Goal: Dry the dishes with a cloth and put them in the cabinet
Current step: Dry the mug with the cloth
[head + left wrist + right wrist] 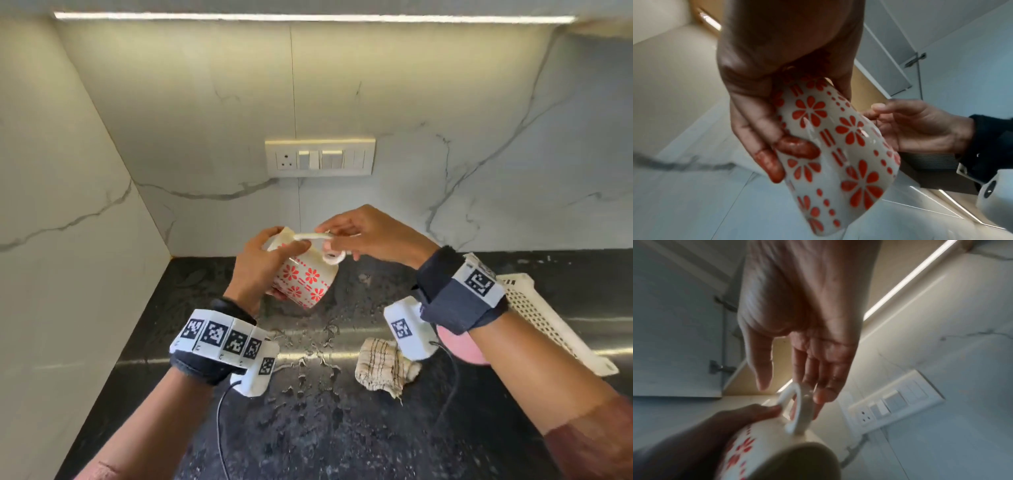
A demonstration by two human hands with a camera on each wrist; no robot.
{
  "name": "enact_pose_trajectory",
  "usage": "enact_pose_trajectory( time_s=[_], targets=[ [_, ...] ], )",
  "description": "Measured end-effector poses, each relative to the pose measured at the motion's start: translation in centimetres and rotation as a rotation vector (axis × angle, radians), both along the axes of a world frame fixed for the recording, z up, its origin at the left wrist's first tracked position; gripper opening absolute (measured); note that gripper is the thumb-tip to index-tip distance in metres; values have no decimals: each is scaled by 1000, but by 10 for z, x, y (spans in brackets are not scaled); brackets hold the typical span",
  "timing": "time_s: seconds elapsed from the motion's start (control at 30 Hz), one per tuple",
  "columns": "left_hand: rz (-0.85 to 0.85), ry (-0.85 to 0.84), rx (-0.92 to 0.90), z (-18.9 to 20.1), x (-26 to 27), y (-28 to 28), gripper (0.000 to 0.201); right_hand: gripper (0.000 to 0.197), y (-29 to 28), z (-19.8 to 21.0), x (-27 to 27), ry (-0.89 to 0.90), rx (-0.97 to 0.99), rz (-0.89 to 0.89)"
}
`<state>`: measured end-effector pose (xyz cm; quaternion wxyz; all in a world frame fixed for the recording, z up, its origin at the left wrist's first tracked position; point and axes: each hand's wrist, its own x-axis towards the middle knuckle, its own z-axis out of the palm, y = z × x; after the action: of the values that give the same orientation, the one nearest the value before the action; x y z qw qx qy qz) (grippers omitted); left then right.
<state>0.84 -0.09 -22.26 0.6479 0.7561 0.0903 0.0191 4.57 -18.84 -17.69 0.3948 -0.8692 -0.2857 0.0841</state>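
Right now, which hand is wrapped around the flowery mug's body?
The left hand wraps the cream red-flowered ceramic mug; the right hand only reaches its handle.

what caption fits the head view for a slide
Left hand holds a flowered mug tilted while right hand touches its handle; cloth lies on wet counter.

At the centre of the frame, the mug (305, 277) looks like glossy glazed ceramic. The countertop (342, 428) below is polished, speckled dark stone with wet patches. The cloth (383, 368) is coarse woven fabric. At right, the basket (544, 318) is perforated matt plastic. The backsplash (445, 120) is smooth veined marble.
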Motion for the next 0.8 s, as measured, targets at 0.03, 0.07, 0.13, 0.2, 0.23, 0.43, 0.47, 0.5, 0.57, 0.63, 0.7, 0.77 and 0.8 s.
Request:
enact_pose_trajectory(
  time_s=[0.03,0.07,0.13,0.2,0.23,0.43,0.47,0.5,0.57,0.63,0.7,0.77,0.8],
  targets=[
    [-13,-36,46,10,3,-1,43,24,3,9,-2,-43,-63,25],
    [-27,-85,105,23,7,-2,47,18,6,19,-3,-100,-123,33],
    [-61,-168,255,49,9,-3,57,11,9,37,-6,-197,-186,11],
    [-106,-251,364,80,9,-5,60,16,6,60,-10,-248,-171,-48],
    [-134,-301,406,97,10,-5,58,18,4,75,-14,-264,-138,-75],
    [-173,-544,463,190,-3,-11,64,23,-15,160,-45,-66,166,-81],
    [-175,-569,454,204,-6,-13,67,19,-18,171,-49,-28,214,-64],
    [-180,-600,446,217,-9,-17,69,15,-22,182,-54,-9,264,-50],
    [-186,-681,449,238,-11,-24,78,11,-28,199,-60,0,351,-57],
    [-165,-763,437,254,-10,-33,91,11,-35,215,-64,-15,432,-83],
    [-153,-808,329,266,-5,-42,98,8,-44,231,-64,-32,514,-131],
    [-165,-826,183,272,3,-51,96,10,-58,250,-60,-39,577,-179],
    [-179,-828,127,273,7,-56,93,14,-65,259,-56,-39,602,-197]
  ],
)
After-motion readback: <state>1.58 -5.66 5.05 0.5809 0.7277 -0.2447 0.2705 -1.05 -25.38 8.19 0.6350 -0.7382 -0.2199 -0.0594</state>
